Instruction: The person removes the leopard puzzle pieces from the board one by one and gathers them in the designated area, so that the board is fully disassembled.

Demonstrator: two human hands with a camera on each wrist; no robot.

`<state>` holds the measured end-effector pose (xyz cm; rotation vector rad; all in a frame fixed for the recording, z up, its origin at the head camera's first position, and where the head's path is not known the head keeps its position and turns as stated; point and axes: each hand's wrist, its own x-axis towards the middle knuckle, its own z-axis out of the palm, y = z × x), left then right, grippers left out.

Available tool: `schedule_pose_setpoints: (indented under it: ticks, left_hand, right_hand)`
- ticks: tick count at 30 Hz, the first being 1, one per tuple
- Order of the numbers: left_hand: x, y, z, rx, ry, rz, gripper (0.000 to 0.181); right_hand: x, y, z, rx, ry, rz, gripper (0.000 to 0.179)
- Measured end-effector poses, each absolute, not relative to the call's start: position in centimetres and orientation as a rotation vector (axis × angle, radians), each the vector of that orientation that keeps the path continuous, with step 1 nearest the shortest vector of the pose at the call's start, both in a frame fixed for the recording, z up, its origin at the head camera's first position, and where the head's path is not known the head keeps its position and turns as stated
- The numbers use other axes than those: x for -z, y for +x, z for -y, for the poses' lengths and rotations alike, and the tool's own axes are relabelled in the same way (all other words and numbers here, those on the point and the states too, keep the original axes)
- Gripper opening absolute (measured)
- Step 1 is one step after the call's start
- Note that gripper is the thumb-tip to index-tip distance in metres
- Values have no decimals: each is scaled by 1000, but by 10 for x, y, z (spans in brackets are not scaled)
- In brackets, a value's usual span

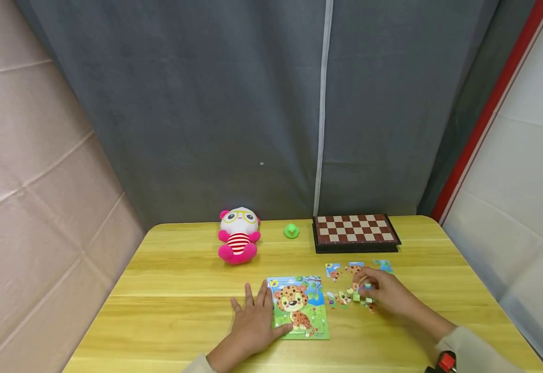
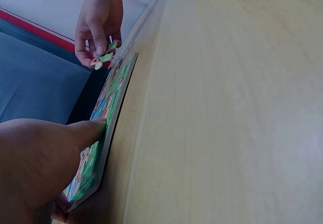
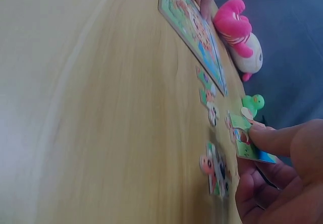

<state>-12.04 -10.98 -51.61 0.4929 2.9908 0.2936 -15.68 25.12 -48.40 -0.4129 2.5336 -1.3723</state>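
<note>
A square jigsaw board [image 1: 319, 316] with a leopard cub picture lies on the table. My left hand [image 1: 252, 322] rests at its left side with fingers spread; the thumb lies on the picture's lower part. To the right, my right hand [image 1: 385, 291] pinches a green and blue puzzle piece [image 3: 246, 151] between thumb and fingers, above the table. Whether more than one piece is held, I cannot tell. Loose pieces lie around that hand: a blue-topped piece [image 1: 333, 270], a leopard-face piece [image 1: 343, 297] and a blue-green corner piece [image 1: 383, 266]. A small pile [image 3: 217, 171] sits below the right hand.
Behind the board sits a pink and white plush toy [image 1: 238, 238], with a small green duck [image 1: 292, 231] to its right. A checkered board-game box [image 1: 356, 230] stands at the back right of the wooden table [image 1: 169, 290]. A grey curtain [image 1: 206, 114] hangs behind.
</note>
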Motion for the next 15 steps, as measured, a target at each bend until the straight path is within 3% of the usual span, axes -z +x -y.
schedule_pose_setpoints:
  ticks: [15]
  left_hand:
    - [514, -120, 110, -316, 485, -2978, 114]
  right_hand:
    - [486, -150, -290, 1357, -382, -2571, 18]
